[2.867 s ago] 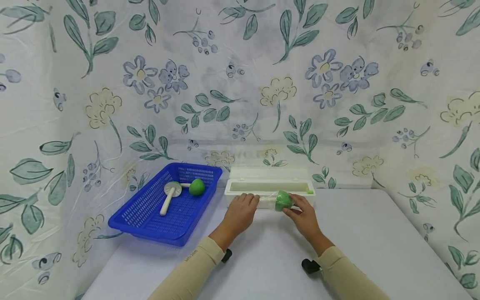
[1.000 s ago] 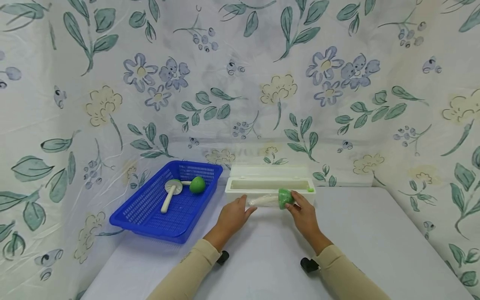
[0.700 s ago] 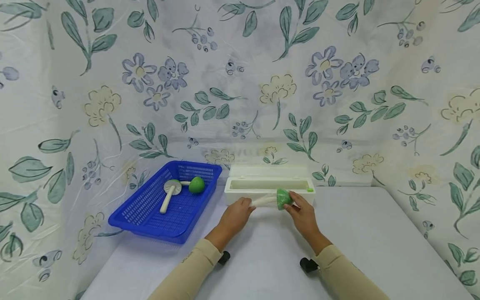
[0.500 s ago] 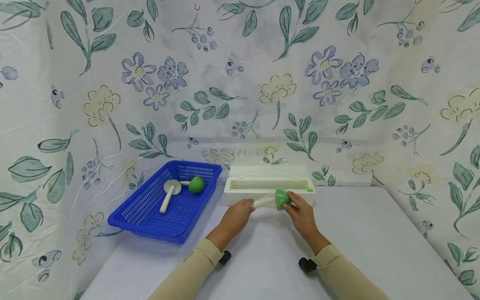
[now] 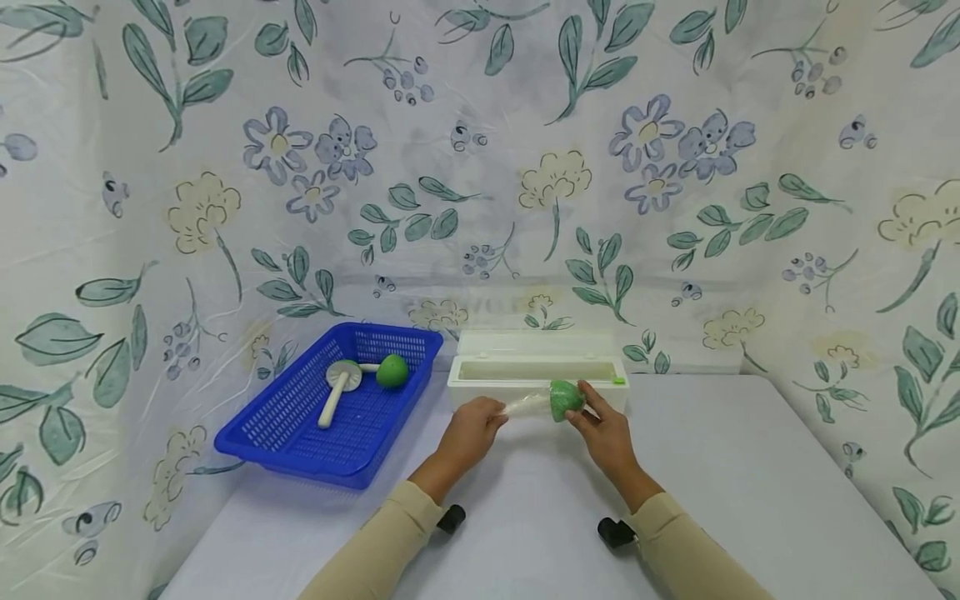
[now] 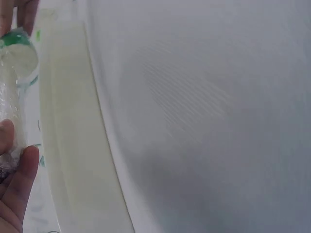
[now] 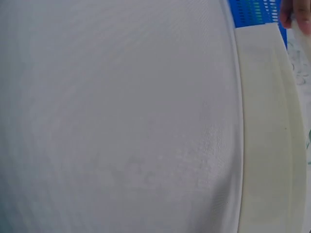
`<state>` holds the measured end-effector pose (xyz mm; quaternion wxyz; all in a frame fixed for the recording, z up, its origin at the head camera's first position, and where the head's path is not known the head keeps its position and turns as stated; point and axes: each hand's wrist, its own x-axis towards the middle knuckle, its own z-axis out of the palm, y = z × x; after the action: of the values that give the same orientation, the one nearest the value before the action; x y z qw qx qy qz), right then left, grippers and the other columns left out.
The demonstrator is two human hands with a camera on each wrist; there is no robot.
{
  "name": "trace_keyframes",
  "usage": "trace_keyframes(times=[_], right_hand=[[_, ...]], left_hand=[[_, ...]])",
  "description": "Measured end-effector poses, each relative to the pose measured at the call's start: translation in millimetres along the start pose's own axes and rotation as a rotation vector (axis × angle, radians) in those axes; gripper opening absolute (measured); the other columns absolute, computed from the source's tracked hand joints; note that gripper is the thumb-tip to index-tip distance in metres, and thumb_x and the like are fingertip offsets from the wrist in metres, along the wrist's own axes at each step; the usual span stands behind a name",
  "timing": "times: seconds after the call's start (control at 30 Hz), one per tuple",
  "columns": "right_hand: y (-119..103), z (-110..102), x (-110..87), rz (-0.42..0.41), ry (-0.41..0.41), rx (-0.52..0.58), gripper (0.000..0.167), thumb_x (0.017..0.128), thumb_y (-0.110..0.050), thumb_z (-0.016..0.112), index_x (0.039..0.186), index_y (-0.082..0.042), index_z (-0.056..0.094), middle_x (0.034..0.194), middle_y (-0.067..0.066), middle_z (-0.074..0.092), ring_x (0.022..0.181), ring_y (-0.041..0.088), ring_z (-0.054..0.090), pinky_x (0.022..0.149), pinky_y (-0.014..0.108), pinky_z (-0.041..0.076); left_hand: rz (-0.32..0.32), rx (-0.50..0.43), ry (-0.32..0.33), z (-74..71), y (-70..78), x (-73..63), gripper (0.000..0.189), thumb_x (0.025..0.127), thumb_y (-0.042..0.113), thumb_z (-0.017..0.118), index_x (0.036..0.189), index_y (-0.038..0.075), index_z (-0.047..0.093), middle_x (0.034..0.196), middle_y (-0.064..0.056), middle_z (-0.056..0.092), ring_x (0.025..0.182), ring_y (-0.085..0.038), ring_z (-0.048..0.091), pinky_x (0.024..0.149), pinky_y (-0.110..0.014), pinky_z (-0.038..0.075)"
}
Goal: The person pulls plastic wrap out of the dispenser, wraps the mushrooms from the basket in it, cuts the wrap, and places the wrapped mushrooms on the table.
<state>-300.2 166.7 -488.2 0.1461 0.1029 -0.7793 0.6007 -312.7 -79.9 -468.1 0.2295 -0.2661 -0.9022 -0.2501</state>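
A green-capped toy mushroom [image 5: 566, 402] with a white stem, wrapped in clear plastic film, is held level between both hands above the table. My left hand [image 5: 467, 435] pinches the film-covered stem end; in the left wrist view the thumb and a finger close on crumpled film [image 6: 10, 99]. With thumb and fingers, my right hand [image 5: 606, 435] grips the green cap from the right. Just behind stands a long white box [image 5: 480, 390], lid raised, with a small green piece [image 5: 618, 381] at the right end of its edge.
To the left is a blue perforated basket [image 5: 288, 467] holding two more mushrooms, one with its pale underside [image 5: 343, 375] showing and one with its green cap [image 5: 392, 372] up. A floral sheet [image 5: 480, 208] hangs behind the white table [image 5: 720, 475].
The left hand shifts along the stem: its thumb stood apart a second ago, then came together on the film at the end. The right hand stays on the cap, which tilts slightly.
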Motion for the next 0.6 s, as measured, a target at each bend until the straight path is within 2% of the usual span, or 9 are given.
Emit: trace_keyframes(times=[0.13, 0.2, 0.3, 0.37, 0.43, 0.5, 0.6], right_hand=[[1.2, -1.1, 1.1, 0.048, -0.002, 0.044, 0.083, 0.090, -0.028, 0.070, 0.155, -0.011, 0.022, 0.156, 0.004, 0.028, 0.132, 0.029, 0.044, 0.094, 0.028, 0.045], [1.9, -0.9, 1.2, 0.081, 0.010, 0.024, 0.085, 0.089, -0.034, 0.070, 0.155, -0.009, 0.022, 0.154, 0.007, 0.033, 0.130, 0.028, 0.047, 0.094, 0.031, 0.046], [3.0, 2.2, 1.4, 0.141, 0.002, 0.042, 0.072, 0.090, -0.033, 0.069, 0.146, -0.001, 0.039, 0.139, 0.014, 0.052, 0.118, 0.028, 0.058, 0.090, 0.035, 0.050], [2.7, 6.7, 1.7, 0.167, -0.028, 0.078, 0.055, 0.092, -0.028, 0.069, 0.133, 0.004, 0.053, 0.124, 0.019, 0.062, 0.107, 0.028, 0.063, 0.086, 0.036, 0.052], [1.9, 12.9, 2.0, 0.176, -0.057, 0.141, 0.043, 0.092, -0.023, 0.069, 0.122, 0.008, 0.062, 0.112, 0.022, 0.066, 0.099, 0.028, 0.066, 0.083, 0.035, 0.054], [-1.5, 19.5, 2.0, 0.166, -0.074, 0.210, 0.039, 0.093, -0.019, 0.068, 0.118, 0.011, 0.063, 0.110, 0.025, 0.066, 0.097, 0.028, 0.066, 0.082, 0.035, 0.054], [-7.0, 29.2, 2.7, 0.147, -0.049, 0.317, 0.041, 0.093, -0.018, 0.068, 0.119, 0.012, 0.061, 0.111, 0.024, 0.066, 0.099, 0.027, 0.066, 0.082, 0.036, 0.054]], left_hand=[[-0.085, -0.107, 0.041, -1.3, 0.3, 1.9, 0.018, 0.091, 0.016, 0.069, 0.103, 0.003, 0.069, 0.093, -0.008, 0.068, 0.079, -0.020, 0.066, 0.067, -0.031, 0.053], [-0.107, -0.146, 0.069, -0.9, 0.7, 2.4, 0.017, 0.091, 0.015, 0.069, 0.102, 0.003, 0.069, 0.093, -0.009, 0.068, 0.080, -0.020, 0.067, 0.067, -0.030, 0.054], [-0.144, -0.218, 0.115, 1.0, 3.1, 3.6, 0.015, 0.089, 0.013, 0.071, 0.099, 0.002, 0.069, 0.092, -0.009, 0.068, 0.081, -0.020, 0.067, 0.068, -0.030, 0.055], [-0.176, -0.289, 0.139, 2.9, 6.3, 4.7, 0.014, 0.089, 0.011, 0.071, 0.099, 0.001, 0.069, 0.090, -0.008, 0.068, 0.080, -0.019, 0.067, 0.066, -0.028, 0.055], [-0.218, -0.371, 0.153, 5.5, 11.0, 5.9, 0.013, 0.089, 0.009, 0.071, 0.098, 0.000, 0.069, 0.087, -0.007, 0.068, 0.077, -0.016, 0.066, 0.064, -0.026, 0.054], [-0.253, -0.440, 0.160, 8.3, 16.5, 6.8, 0.013, 0.089, 0.010, 0.070, 0.098, 0.001, 0.069, 0.084, -0.005, 0.068, 0.074, -0.013, 0.066, 0.061, -0.025, 0.053], [-0.275, -0.509, 0.158, 13.1, 24.9, 7.1, 0.012, 0.090, 0.010, 0.069, 0.099, 0.001, 0.068, 0.082, -0.003, 0.068, 0.073, -0.011, 0.065, 0.059, -0.024, 0.053]])
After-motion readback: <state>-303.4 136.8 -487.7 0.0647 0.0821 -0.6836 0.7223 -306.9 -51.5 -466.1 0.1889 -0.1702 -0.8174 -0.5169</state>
